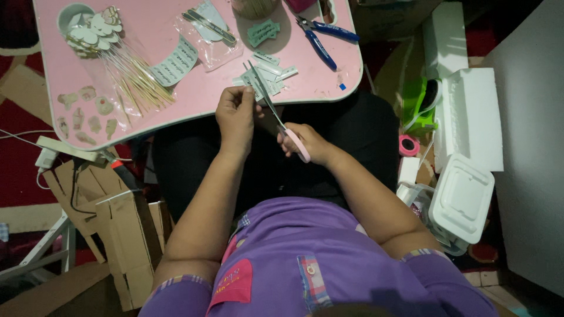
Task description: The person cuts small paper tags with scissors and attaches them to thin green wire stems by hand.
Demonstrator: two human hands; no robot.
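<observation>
So the whole thing comes down to how the scissors (276, 108) line up with the little paper strip (257, 89). The right hand (306, 144) is closed through the pink handles, low and close to the body, and the blades run up and to the left from there, a long diagonal pointing at the front edge of the pink worktop (176, 100). The left hand (236, 114) is closed in a pinch on the strip, fingertips up, holding it right at the worktop edge. The blades look parted, with the strip at or between them, though it's too small to say for sure that it's inside the cut. So the strip sits up and left of the right hand, just beside the left fingertips, and the left hand is clearly the nearer one to it.

Just past the blade tips there's a small heap of cut strips (267, 73) lying on the worktop. Further back are blue-handled pliers (323, 35), a clear bag (205, 29) with more labels in it, and off to the left a bundle of skewer toppers (117, 58) fanned out, well apart from both hands. White foam pieces (470, 117) sit on the floor to the right.
</observation>
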